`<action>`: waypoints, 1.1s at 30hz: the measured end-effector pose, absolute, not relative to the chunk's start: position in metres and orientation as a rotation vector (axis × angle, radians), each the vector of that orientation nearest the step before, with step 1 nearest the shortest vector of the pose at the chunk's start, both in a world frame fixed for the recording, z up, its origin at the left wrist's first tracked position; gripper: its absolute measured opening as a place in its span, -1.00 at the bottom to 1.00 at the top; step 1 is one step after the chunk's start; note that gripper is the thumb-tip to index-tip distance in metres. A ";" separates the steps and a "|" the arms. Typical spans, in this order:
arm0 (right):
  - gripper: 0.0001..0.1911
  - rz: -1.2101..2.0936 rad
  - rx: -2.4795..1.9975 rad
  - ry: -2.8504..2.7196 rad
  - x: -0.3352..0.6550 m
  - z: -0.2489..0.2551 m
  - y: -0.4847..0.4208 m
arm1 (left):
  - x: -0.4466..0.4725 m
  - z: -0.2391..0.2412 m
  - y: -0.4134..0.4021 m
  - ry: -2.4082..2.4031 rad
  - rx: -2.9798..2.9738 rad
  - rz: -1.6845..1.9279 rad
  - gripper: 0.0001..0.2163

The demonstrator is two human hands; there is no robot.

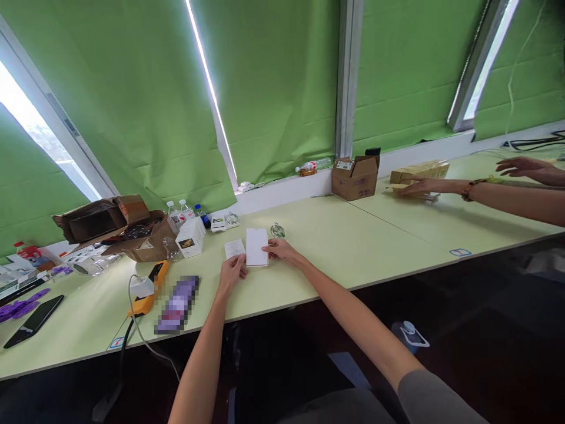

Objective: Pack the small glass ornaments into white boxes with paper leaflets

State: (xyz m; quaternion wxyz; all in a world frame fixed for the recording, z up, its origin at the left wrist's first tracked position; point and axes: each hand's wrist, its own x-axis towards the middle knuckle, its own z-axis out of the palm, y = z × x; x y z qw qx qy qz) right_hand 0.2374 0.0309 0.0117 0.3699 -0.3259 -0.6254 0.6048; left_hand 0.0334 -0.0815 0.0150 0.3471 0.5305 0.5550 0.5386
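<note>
A flat white box (256, 247) is at the front middle of the table, its plain face turned up. The thumb and fingers of my right hand (282, 251) pinch its right edge. Just left of the box, a small printed leaflet (233, 248) is tilted, with my left hand (232, 273) closed on its lower right corner. My left fingertips are close to the box's left edge; whether they touch it I cannot make out. Behind my right hand lies a coiled cable (277, 230) in a clear wrapping.
To the left stand a row of white boxes (191, 237), an open carton (148, 241) and bottles. A phone (177, 304) and an orange power strip (149, 288) lie nearer. Rightward, another person's hands (417, 186) work at yellow boxes (419, 171) beside a brown carton (354, 178).
</note>
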 end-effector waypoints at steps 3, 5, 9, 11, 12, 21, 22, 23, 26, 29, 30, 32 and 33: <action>-0.70 1.552 -0.866 -1.540 0.239 0.014 0.033 | 0.030 0.014 -0.082 1.694 1.486 1.513 -0.63; -0.73 1.549 -0.887 -1.511 0.241 0.014 0.035 | 0.025 0.013 -0.083 1.891 1.513 1.592 -0.69; -0.76 1.537 -0.913 -1.457 0.242 0.013 0.037 | 0.016 0.009 -0.082 2.185 1.375 1.693 -0.75; -0.77 1.544 -0.915 -1.431 0.242 0.012 0.037 | 0.011 0.006 -0.080 2.222 1.311 1.689 -0.73; -0.76 1.552 -0.915 -1.422 0.242 0.011 0.037 | 0.009 0.004 -0.079 2.212 1.291 1.684 -0.70; -0.71 1.628 -0.950 -1.435 0.238 0.006 0.039 | 0.002 -0.002 -0.075 2.151 1.419 1.495 -0.75; -0.71 1.634 -0.946 -1.428 0.238 0.005 0.039 | 0.002 -0.002 -0.074 2.146 1.409 1.482 -0.75; -0.71 1.640 -0.938 -1.423 0.237 0.004 0.040 | 0.001 -0.002 -0.074 2.128 1.390 1.484 -0.74; -0.71 1.650 -0.928 -1.404 0.236 0.003 0.040 | 0.000 -0.003 -0.072 2.086 1.320 1.530 -0.65; -0.72 1.682 -0.931 -1.361 0.236 0.004 0.037 | 0.003 -0.002 -0.071 2.115 1.402 1.529 -0.49; -0.72 1.692 -0.931 -1.349 0.236 0.006 0.037 | 0.004 -0.002 -0.071 2.113 1.459 1.502 -0.46; -0.74 1.713 -0.932 -1.329 0.236 0.008 0.035 | 0.009 -0.001 -0.072 2.085 1.615 1.405 -0.46; -0.75 1.723 -0.932 -1.322 0.237 0.010 0.034 | 0.011 0.000 -0.073 2.057 1.712 1.333 -0.48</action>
